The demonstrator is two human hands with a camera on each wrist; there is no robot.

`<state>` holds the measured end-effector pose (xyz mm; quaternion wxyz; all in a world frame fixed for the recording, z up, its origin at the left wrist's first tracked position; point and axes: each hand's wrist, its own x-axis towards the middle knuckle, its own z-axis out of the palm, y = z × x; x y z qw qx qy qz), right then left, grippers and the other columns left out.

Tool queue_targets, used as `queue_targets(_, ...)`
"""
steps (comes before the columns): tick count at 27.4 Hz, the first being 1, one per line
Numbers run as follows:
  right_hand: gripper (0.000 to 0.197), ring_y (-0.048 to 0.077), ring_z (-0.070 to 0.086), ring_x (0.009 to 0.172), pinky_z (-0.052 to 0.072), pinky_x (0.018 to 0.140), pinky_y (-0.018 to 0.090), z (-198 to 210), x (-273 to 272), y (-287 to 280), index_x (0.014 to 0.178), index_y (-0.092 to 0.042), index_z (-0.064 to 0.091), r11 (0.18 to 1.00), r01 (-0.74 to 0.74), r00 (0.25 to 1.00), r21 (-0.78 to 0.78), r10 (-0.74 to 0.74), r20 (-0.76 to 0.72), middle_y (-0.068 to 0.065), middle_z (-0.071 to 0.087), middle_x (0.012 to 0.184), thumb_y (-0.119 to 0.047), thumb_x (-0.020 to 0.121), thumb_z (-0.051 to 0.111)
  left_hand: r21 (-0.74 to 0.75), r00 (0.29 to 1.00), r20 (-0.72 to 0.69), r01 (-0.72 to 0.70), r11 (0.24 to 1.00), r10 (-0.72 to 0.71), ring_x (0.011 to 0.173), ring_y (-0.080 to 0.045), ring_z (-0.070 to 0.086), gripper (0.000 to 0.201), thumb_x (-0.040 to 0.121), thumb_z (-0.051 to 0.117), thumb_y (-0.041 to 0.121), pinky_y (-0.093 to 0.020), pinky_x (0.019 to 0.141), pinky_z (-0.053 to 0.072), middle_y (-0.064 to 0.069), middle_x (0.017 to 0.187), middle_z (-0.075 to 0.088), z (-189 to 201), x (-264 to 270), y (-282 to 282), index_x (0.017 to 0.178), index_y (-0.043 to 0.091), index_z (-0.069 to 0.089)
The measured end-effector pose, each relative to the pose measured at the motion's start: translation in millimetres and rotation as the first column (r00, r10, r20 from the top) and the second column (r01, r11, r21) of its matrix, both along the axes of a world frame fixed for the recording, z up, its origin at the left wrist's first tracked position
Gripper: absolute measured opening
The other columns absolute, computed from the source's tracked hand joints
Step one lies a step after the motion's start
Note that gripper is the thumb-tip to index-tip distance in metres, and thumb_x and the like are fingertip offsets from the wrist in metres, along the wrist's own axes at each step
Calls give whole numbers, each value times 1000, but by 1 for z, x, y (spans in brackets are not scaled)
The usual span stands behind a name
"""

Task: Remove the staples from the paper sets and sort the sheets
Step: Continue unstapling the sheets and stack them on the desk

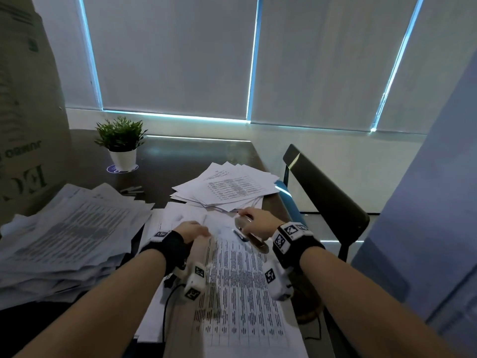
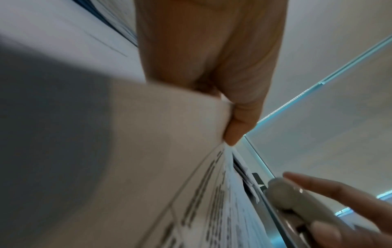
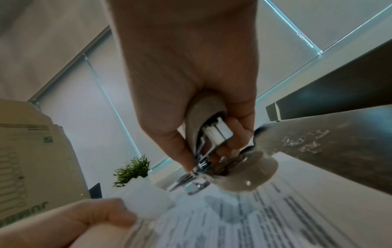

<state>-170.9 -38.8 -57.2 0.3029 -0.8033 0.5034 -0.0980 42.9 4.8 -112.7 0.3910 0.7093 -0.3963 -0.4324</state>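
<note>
Nearest, printed set (image 1: 240, 288) lying lengthwise on the counter (image 1: 180, 156), between both forearms, table text face up.

Left hand (image 1: 192, 231) at the set's far left corner; thumb and fingers (image 2: 235, 130) pinching the top sheet's edge and lifting it, per the left wrist view.

Right hand (image 1: 258, 223) just right of it, at the set's far right corner. Fingers (image 3: 235, 127) and thumb wrapped round a grey staple remover (image 3: 203, 134), chrome claws pointing down at the paper, close to or touching it; contact cannot be told through the blur. A second rounded grey piece (image 3: 250, 172) under the claws, on the sheet. Small blue-and-white item (image 1: 240, 235) on the paper beside the right hand, too blurred to tell what.

Left, a thick untidy stack (image 1: 64, 233) of printed sheets. Beyond the hands, a fanned pile (image 1: 229, 187) of sheets, apart from the set. Small grey strips (image 1: 133, 189) between stack and pile.

Farther back left, potted plant (image 1: 121, 143) in a white pot. Cardboard box (image 1: 23, 112) at far left. Dark chair (image 1: 325, 187) to the right of the counter. Drawn blinds (image 1: 175, 55) behind.
</note>
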Motion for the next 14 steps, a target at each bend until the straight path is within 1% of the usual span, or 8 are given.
queue_targets(2, 47, 19, 61, 93, 55, 78, 35, -6, -2, -1, 133, -28, 45, 999, 23, 999, 43, -25, 43, 6, 58, 120, -18, 89, 59, 6, 999, 45, 9, 1000, -9, 92, -34, 55, 16, 74, 62, 3, -43, 81, 48, -20, 94, 55, 2, -2, -6, 64, 9, 50)
queue_targets(4, 35, 24, 63, 94, 56, 82, 40, -11, -7, -5, 123, -27, 47, 998, 47, 998, 47, -50, 48, 5, 59, 111, -17, 91, 54, 54, 991, 132, -8, 998, 1, 88, -26, 47, 20, 82, 53, -3, -31, 68, 39, -15, 90, 50, 2, -6, -13, 64, 5, 49)
queue_targets(5, 28, 25, 63, 97, 56, 85, 40, -10, -10, -6, 119, -25, 49, 999, 45, 999, 17, -45, -1, 4, 59, 110, -15, 93, 50, 84, 983, 182, -1, 996, -14, 92, -25, 47, 15, 85, 52, -2, -29, 70, 37, -13, 95, 48, 3, -8, -15, 71, 4, 51)
queue_targets(7, 20, 25, 61, 100, 54, 91, 39, -10, -18, -12, 109, -21, 55, 998, 46, 991, -34, -49, -125, 3, 58, 110, -11, 96, 44, 161, 970, 242, -16, 987, -24, 112, -27, 49, 3, 90, 51, 6, -27, 86, 38, -10, 116, 50, 8, -10, -20, 92, 7, 53)
queue_targets(9, 21, 23, 58, 104, 51, 94, 35, -11, -26, -18, 102, -18, 61, 996, 35, 972, -79, -52, -230, 3, 59, 110, -9, 96, 43, 193, 937, 333, 39, 981, -103, 124, -28, 45, 10, 92, 49, 7, -22, 91, 36, -13, 133, 48, 9, -10, -28, 100, 7, 55)
queue_targets(11, 26, 23, 57, 112, 48, 97, 34, -13, -35, -22, 109, -14, 66, 993, 45, 952, -106, -75, -298, 5, 61, 119, -8, 97, 43, 231, 876, 422, 144, 962, -232, 113, -27, 49, 6, 90, 49, 2, -23, 80, 39, -16, 123, 51, 7, -10, -35, 88, 3, 55)
queue_targets(13, 35, 24, 54, 120, 46, 100, 34, -13, -40, -23, 123, -14, 64, 992, 50, 932, -113, -87, -352, 7, 58, 132, -5, 97, 43, 212, 909, 367, 123, 970, -196, 96, -22, 45, 19, 88, 50, 0, -23, 62, 37, -16, 107, 50, 3, -8, -38, 69, 6, 53)
queue_targets(14, 39, 25, 52, 125, 43, 103, 35, -12, -42, -23, 130, -16, 62, 993, 44, 919, -108, -83, -385, 8, 56, 138, -5, 98, 42, 202, 942, 295, 100, 974, -158, 94, -22, 44, 23, 88, 51, 1, -23, 61, 37, -17, 106, 51, 1, -7, -38, 66, 7, 52)
